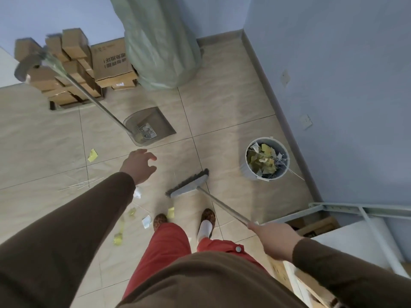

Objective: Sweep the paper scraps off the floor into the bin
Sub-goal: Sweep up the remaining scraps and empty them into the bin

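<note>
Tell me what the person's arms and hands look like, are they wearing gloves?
No gloves. Both arms are covered by long, dark brown sleeves that reach the wrists. The left sleeve looks plain, with no pattern or buttons, and so does the right sleeve. The left hand and right hand are bare. No rings, watch or bracelets show.

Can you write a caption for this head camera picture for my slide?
Right hand grips grey broom; open left hand reaches toward long-handled grey dustpan, yellow paper scraps nearby.
</note>
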The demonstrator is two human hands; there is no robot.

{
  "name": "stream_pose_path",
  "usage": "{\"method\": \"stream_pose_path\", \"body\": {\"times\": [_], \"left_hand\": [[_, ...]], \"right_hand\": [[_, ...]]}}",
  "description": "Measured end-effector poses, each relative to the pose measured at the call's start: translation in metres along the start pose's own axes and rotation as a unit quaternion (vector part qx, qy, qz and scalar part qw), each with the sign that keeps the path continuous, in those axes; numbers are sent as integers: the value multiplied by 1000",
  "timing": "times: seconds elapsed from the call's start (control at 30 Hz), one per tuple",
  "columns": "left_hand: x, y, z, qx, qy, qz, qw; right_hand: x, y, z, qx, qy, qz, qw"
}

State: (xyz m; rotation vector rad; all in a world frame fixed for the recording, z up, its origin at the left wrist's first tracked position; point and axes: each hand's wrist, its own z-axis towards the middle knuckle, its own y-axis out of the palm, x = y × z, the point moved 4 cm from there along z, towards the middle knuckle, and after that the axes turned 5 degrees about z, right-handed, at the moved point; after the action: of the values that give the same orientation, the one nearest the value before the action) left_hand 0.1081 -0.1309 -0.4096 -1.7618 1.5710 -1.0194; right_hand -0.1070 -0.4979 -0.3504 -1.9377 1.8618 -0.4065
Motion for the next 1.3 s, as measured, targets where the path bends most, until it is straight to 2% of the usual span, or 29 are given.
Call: {"method": "stream_pose_path", "body": {"times": [0.17,0.23,0.33,0.43,0.57,0.7,0.83,0.9,1.03,1.3], "left_hand": [[-16,3,-18,1,-17,8,1000],[-24,7,-24,-7,-30,11,999],[-33,10,-28,-22,-47,12,999],[-34,6,-24,-28,-41,28,998],[-24,-13,-9,-24,-20,32,999],[-6,-31,1,-3,-1,29,1000],[17,-33,-1,7,27,46,999],[25,-29,-3,4,34,47,998],[39,-16,-11,-12,43,48,998],[71,1,-18,-34,94,89,991]], "right_hand": [[42,-63,35,-3,-39,-153,987],[41,-90,47,8,-51,-204,978],[24,-127,54,-24,-72,-280,957],[16,-163,56,-49,-61,-317,945],[32,-210,55,6,-55,-325,944],[65,-249,56,19,-40,-237,971],[112,-240,67,25,6,-51,998],[136,-226,67,50,41,20,998],[176,-200,71,91,87,93,988],[253,-180,96,113,189,140,965]]}}
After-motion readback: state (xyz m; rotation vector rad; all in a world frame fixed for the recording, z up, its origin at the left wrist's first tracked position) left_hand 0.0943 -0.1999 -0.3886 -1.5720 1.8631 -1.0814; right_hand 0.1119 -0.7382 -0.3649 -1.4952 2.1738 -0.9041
